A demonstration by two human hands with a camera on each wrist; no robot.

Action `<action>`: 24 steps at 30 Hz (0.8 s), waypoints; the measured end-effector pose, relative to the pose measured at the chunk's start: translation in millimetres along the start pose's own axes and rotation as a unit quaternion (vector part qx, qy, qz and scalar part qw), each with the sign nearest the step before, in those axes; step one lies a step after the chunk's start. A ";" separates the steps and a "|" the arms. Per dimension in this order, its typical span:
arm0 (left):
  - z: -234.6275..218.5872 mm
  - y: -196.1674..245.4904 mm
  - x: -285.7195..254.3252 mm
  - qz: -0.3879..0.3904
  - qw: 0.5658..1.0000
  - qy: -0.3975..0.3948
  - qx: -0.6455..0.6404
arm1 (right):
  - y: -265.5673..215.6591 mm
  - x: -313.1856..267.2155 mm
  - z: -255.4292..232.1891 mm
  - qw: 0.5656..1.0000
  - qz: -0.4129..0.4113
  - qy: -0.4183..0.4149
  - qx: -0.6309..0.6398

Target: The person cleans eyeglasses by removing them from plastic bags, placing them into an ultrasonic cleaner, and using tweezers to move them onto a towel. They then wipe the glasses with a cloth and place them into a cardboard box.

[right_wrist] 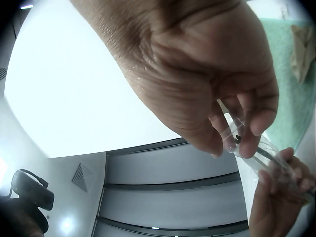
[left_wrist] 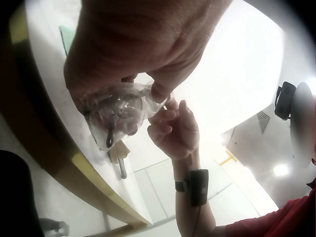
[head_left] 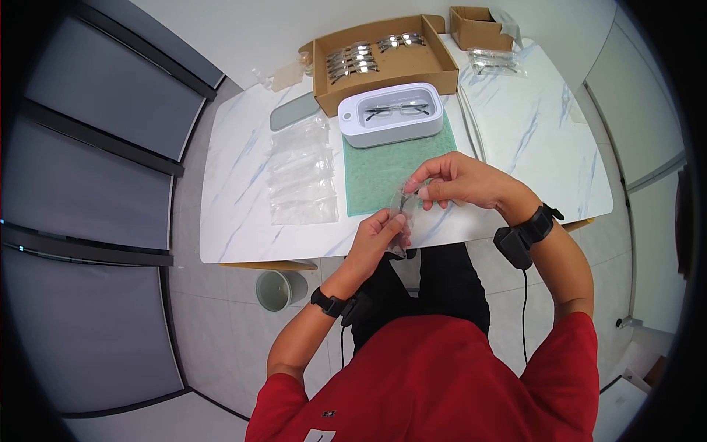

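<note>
Red shirt fills the view nearest the head camera, and both forearms reach out from it over the near edge of the table. Between the hands hangs a clear bag with a pair of glasses inside, dark frame showing through the plastic in the left wrist view. The left hand grips the bag from below, fingers curled round its lower part. The right hand pinches the bag's top edge between thumb and fingertips, just above and to the right of the left hand.

Beyond the hands sits a white cleaner, its lid off or clear, with one pair of glasses lying in its basin. It stands on the far end of a green mat that runs back toward the hands. Farther still, a cardboard box holds several more pairs laid in rows. A smaller box stands to the right of that, with a bagged pair beside it.

Left of the hands, a stack of empty clear bags lies on the table, and past it a grey-green lid or tray.

Marble-patterned white is the tabletop. Under its near left edge stands a small grey bin on a pale tiled floor. Dark panelled walls run along the left.
</note>
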State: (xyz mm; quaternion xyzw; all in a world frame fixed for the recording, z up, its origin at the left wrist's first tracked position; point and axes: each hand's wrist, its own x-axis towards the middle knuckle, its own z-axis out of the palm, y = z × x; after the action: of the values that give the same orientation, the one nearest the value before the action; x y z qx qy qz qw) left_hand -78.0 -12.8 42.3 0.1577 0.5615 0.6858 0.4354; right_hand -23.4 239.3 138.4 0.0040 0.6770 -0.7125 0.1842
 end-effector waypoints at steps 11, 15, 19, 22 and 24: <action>-4.0 -2.2 0.6 -0.002 1.000 0.006 -0.016 | 7.5 8.4 -1.6 1.000 -0.002 -0.010 0.008; -6.0 -4.7 0.6 -0.005 1.000 0.010 -0.025 | 5.2 8.9 0.4 1.000 0.006 -0.008 0.007; -7.7 -6.2 0.0 -0.007 1.000 0.013 -0.024 | 4.9 9.0 1.5 1.000 0.009 -0.007 0.008; -8.2 -6.5 0.0 -0.004 1.000 0.012 -0.023 | 5.1 9.3 2.2 1.000 0.008 -0.006 0.008; -8.2 -6.9 -0.1 -0.003 1.000 0.012 -0.023 | 5.0 9.4 2.6 1.000 0.008 -0.006 0.007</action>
State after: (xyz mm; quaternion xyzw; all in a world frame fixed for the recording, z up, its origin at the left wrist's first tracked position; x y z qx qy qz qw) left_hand -80.8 -18.2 33.5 0.1381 0.5515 0.6989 0.4341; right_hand -30.2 234.3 131.4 0.0066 0.6709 -0.7157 0.1942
